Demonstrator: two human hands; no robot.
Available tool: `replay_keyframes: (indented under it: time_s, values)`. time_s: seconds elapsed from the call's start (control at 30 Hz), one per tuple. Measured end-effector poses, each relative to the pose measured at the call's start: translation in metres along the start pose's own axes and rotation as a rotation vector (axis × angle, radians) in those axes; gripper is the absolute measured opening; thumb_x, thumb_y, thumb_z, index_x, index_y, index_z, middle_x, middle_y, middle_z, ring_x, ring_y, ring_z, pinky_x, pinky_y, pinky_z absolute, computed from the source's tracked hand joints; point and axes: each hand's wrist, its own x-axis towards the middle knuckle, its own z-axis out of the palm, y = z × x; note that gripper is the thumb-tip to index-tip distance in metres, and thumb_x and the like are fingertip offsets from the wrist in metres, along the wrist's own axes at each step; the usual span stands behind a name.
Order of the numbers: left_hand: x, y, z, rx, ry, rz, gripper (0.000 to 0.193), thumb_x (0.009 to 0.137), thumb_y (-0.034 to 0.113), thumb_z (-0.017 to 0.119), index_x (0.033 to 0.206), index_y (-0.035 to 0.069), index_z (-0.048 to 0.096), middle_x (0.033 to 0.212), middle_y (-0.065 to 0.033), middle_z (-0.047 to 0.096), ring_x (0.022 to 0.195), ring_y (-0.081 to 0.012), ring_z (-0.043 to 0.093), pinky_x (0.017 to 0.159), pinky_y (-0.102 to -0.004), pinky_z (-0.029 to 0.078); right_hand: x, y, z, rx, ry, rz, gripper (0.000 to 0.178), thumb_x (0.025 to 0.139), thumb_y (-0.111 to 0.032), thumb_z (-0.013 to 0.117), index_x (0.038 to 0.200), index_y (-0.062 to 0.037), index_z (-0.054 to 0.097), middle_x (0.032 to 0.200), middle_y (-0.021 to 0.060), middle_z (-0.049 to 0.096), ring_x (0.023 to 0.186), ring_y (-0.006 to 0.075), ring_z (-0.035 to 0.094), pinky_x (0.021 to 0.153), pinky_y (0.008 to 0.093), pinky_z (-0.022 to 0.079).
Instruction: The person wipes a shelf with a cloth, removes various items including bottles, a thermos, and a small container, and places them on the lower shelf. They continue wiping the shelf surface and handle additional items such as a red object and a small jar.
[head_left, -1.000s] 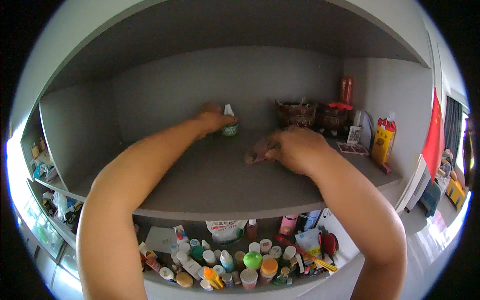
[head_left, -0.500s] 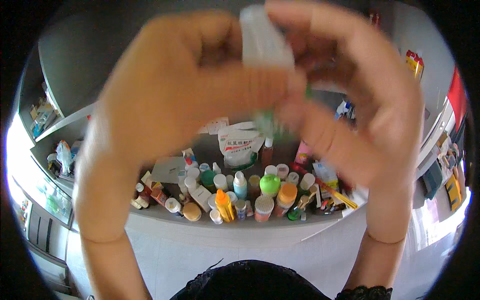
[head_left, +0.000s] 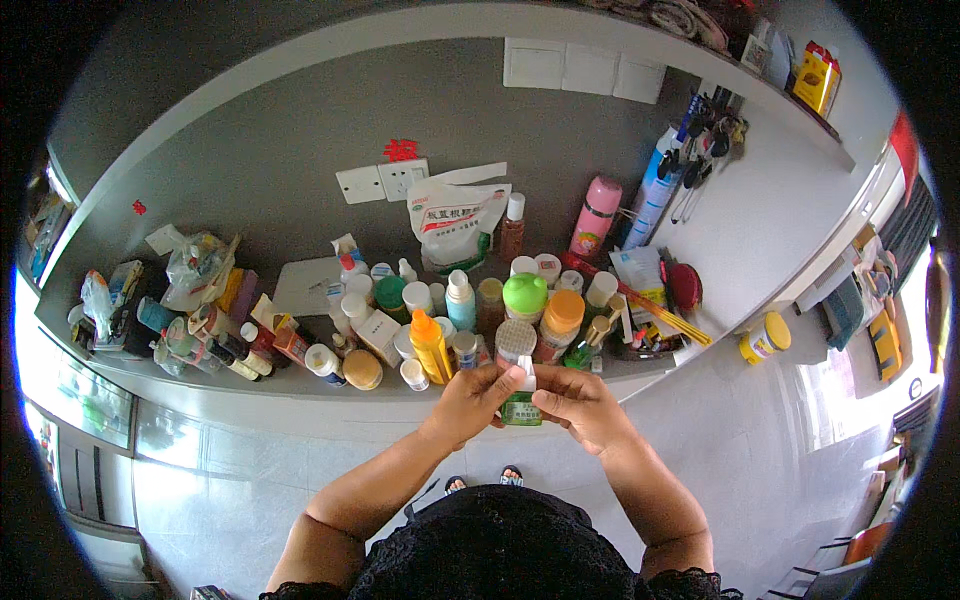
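Between my two hands is a small clear-green bottle (head_left: 521,411) with a white top and a pale label, upright in front of the shelf's front edge. My left hand (head_left: 466,403) is closed on its left side, with the thumb against the white top. On the other side, the fingers and thumb of my right hand (head_left: 585,408) pinch the bottle. Just beyond it stand a jar with a dotted white lid (head_left: 516,340), an orange-lidded jar (head_left: 562,316) and a yellow-orange bottle with a pointed cap (head_left: 429,345).
Bottles and jars crowd the shelf (head_left: 240,395). A white pouch (head_left: 455,225) and a pink flask (head_left: 597,215) stand behind them. Bagged items (head_left: 195,270) fill the left end. Keys (head_left: 715,135) hang at the right, and a yellow tub (head_left: 767,338) sits lower right. An upper shelf overhangs.
Both hands have come down from close before the camera to the shelf's front edge, bringing the green bottle with them. The shelf and its back wall show more fully now.
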Motion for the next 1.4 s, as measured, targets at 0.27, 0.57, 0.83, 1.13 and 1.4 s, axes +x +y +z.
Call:
replay_keyframes:
  time_s: [0.27,0.57,0.83,1.13,1.4]
  values:
    - [-0.010,-0.028,0.018,-0.099,-0.062,0.315,0.061,0.074,0.009,0.080,0.127,0.001,0.051,0.115,-0.0094,0.054,0.100,-0.0160,0.059,0.078,-0.0286,0.055,-0.010,0.019,-0.009,0.202,-0.022,-0.236,0.048,0.088,0.002,0.056,0.135,0.0028,0.044,0.132,0.0105,0.054,0.120,0.0193,0.051,0.105,0.0335,0.036]
    - [-0.011,-0.013,0.052,0.055,0.229,0.552,0.062,0.072,-0.003,0.078,0.119,0.001,0.038,0.120,-0.0122,0.054,0.106,-0.0209,0.058,0.088,-0.0339,0.053,-0.016,0.009,0.002,0.223,0.063,-0.365,0.057,0.083,0.000,0.067,0.135,-0.0004,0.044,0.119,0.0070,0.057,0.108,0.0145,0.055,0.093,0.0292,0.045]
    - [-0.003,-0.073,0.053,0.165,0.278,0.643,0.056,0.070,0.002,0.077,0.115,-0.001,0.045,0.113,-0.0147,0.050,0.105,-0.0252,0.058,0.086,-0.0330,0.053,-0.026,0.054,-0.006,-0.418,0.302,-0.382,0.055,0.080,-0.004,0.073,0.131,-0.0086,0.051,0.117,0.0056,0.056,0.105,0.0151,0.057,0.088,0.0315,0.050]
    - [-0.003,-0.118,0.055,0.398,0.154,0.510,0.060,0.071,0.013,0.079,0.121,0.003,0.045,0.110,-0.0155,0.053,0.094,-0.0282,0.058,0.080,-0.0386,0.050,-0.009,0.128,-0.093,-0.821,1.075,-0.435,0.046,0.070,-0.011,0.079,0.111,-0.0051,0.058,0.102,0.0090,0.060,0.092,0.0215,0.059,0.073,0.0318,0.050]
    - [0.038,-0.142,0.052,0.487,0.221,0.380,0.050,0.076,0.016,0.074,0.117,0.003,0.050,0.107,-0.0161,0.055,0.091,-0.0279,0.059,0.078,-0.0388,0.049,0.022,0.138,-0.082,-0.844,1.096,-0.535,0.042,0.069,-0.014,0.080,0.104,-0.0057,0.057,0.096,0.0073,0.059,0.084,0.0208,0.057,0.069,0.0317,0.047]
